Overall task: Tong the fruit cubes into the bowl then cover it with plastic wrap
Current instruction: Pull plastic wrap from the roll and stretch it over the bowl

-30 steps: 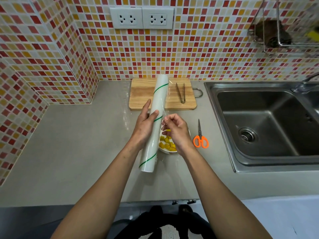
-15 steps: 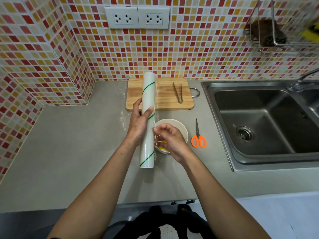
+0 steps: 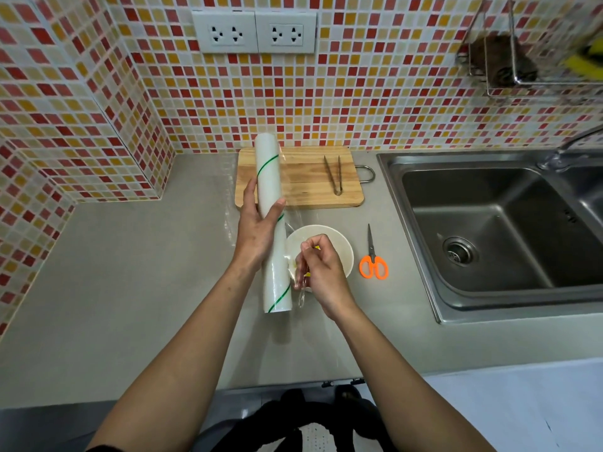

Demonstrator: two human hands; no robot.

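A long white roll of plastic wrap (image 3: 272,203) with a green spiral stripe is held above the counter, lengthwise away from me. My left hand (image 3: 259,228) grips its middle from the left. My right hand (image 3: 321,267) pinches the loose clear edge of the wrap (image 3: 298,278) just right of the roll. Under that hand sits the white bowl (image 3: 339,246); a few yellow fruit cubes (image 3: 316,247) peek out past my fingers, the others are hidden. The metal tongs (image 3: 334,174) lie on the wooden cutting board (image 3: 310,184).
Orange-handled scissors (image 3: 372,261) lie right of the bowl. A steel sink (image 3: 496,230) takes up the right side of the grey counter (image 3: 130,288). Tiled walls close off the back and left. A wire rack (image 3: 522,60) hangs at the upper right.
The roll has shifted left and straightened, uncovering the bowl. My right hand has moved down along the roll's right side, still pinching the wrap's edge.
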